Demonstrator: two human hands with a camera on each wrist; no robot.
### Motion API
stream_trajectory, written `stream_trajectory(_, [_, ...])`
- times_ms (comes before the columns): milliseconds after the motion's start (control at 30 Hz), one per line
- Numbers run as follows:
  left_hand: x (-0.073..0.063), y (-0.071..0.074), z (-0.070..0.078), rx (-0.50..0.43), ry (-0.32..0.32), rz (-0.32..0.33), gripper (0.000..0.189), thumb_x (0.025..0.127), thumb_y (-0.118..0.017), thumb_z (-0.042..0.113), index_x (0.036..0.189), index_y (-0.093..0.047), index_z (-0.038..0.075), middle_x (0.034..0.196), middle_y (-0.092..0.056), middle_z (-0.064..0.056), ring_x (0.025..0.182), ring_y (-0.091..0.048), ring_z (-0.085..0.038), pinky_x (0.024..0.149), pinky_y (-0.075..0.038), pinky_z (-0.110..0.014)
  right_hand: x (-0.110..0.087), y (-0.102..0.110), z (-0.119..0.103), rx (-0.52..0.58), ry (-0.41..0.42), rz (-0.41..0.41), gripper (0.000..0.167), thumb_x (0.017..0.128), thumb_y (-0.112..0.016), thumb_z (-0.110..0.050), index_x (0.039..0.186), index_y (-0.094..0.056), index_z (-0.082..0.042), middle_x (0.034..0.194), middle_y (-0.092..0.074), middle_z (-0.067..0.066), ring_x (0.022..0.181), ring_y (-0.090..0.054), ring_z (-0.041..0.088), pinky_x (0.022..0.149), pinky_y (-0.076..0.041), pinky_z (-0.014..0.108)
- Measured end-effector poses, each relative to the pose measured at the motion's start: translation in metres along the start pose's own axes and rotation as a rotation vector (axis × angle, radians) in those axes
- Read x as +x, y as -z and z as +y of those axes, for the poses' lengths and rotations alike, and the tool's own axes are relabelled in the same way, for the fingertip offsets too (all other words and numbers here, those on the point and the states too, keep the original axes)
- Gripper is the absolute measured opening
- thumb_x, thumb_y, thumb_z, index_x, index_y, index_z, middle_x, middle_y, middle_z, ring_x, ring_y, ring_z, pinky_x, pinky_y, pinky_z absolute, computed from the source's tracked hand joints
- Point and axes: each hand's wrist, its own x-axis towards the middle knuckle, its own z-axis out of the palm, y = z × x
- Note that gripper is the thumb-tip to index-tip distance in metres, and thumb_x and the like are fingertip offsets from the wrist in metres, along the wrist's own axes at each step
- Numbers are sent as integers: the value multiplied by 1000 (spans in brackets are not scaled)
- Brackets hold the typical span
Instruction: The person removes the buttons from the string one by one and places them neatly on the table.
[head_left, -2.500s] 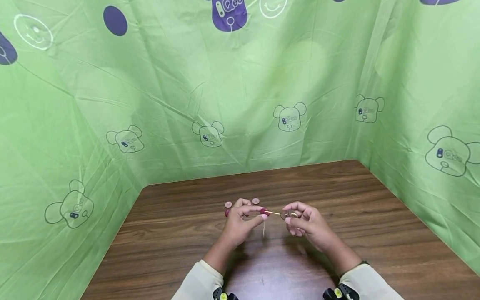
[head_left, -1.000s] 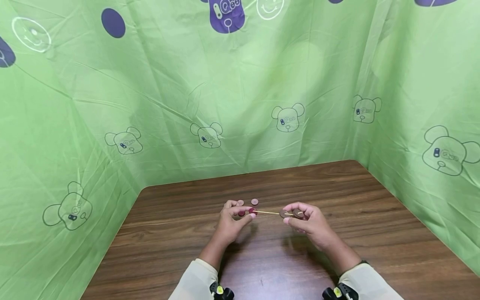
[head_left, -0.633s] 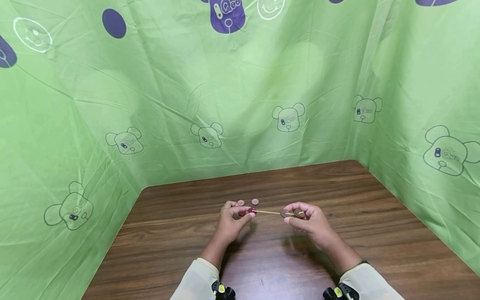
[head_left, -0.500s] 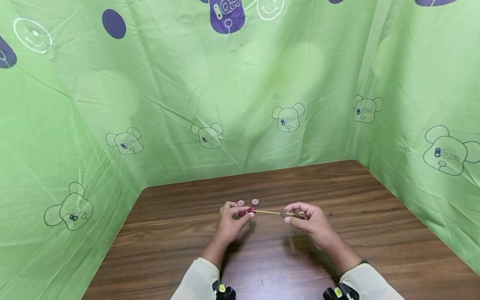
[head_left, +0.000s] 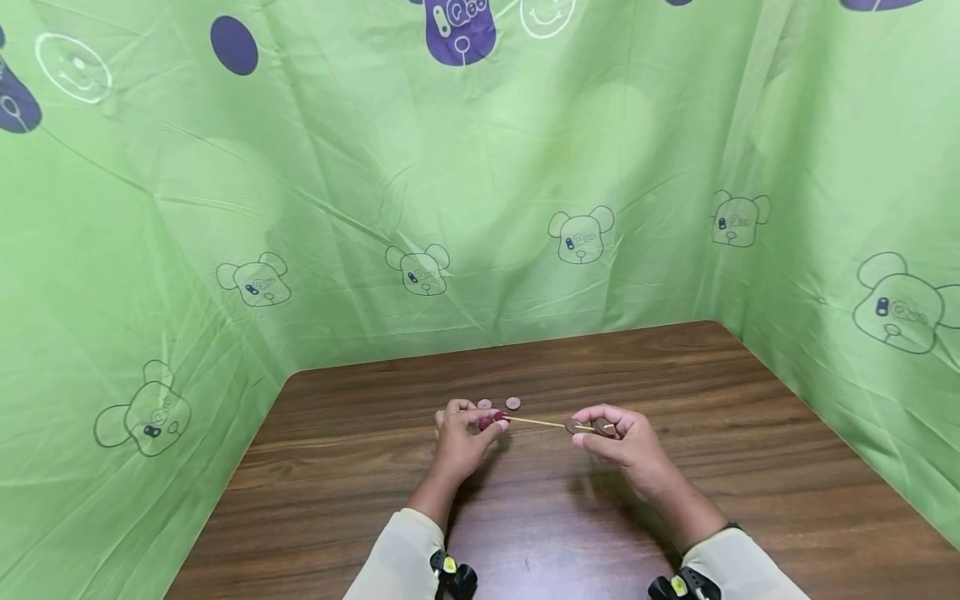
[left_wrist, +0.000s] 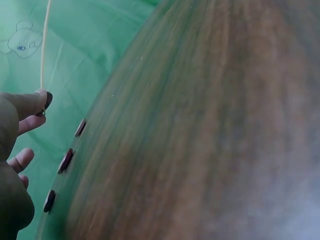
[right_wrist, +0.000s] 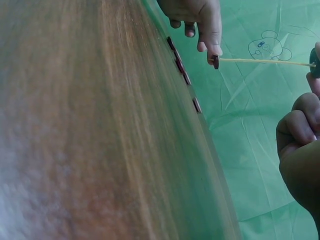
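L fingers (right_wrist: 212,31) pinch red btn (right_wrist: 216,62) on cord (right_wrist: 265,61).

The cord (head_left: 536,422) is yellow; one button (head_left: 501,416) dark red; the table (head_left: 337,500) streaked brown; the cloth (head_left: 495,150) bear-printed green.

left wrist view: cord (left_wrist: 44,45) cut off at top | tabletop (left_wrist: 225,125) blurred | right wrist view: right grip (right_wrist: 304,155) cropped

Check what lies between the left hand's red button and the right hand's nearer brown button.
Only a straight yellow cord runs between the red button and the nearer brown button, as the head view shows.
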Motion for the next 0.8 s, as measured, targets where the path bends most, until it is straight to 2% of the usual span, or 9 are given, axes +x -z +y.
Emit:
stream_trajectory(133, [1, -1, -2, 19, 5, 4, 20, 84, -95, 33, 101, -90, 24, 116, -62, -1, 119, -42, -24, 98, -36, -49, 0, 0, 0, 4, 13, -5, 20, 93, -80, 1, 112, -77, -5, 88, -77, -14, 75, -65, -2, 61, -52, 18])
stream_trajectory(333, [4, -2, -5, 57, -6, 12, 22, 84, -95, 33, 102, -89, 22, 120, -61, -2, 122, -41, -29, 99, -33, -59, 0, 0, 0, 22, 44, -11, 20, 93, -79, 3, 113, -76, 0, 91, -78, -13, 78, -67, -1, 63, -54, 19])
stream_trajectory(533, [5, -3, -6, 55, -11, 1, 21, 85, -94, 33, 102, -89, 22, 121, -61, -4, 122, -41, -30, 100, -31, -60, 0, 2, 0, 32, 55, -26, 22, 94, -78, 3, 115, -74, 3, 101, -82, -11, 89, -74, 2, 73, -60, 23])
stream_trajectory(800, [8, -8, -6, 66, -37, -21, 20, 86, -93, 32, 102, -89, 22, 126, -62, -6, 123, -41, -31, 99, -29, -59, 0, 2, 1, 44, 43, -39, 20, 95, -79, 2, 114, -77, -5, 94, -80, -12, 83, -73, 1, 68, -59, 21])
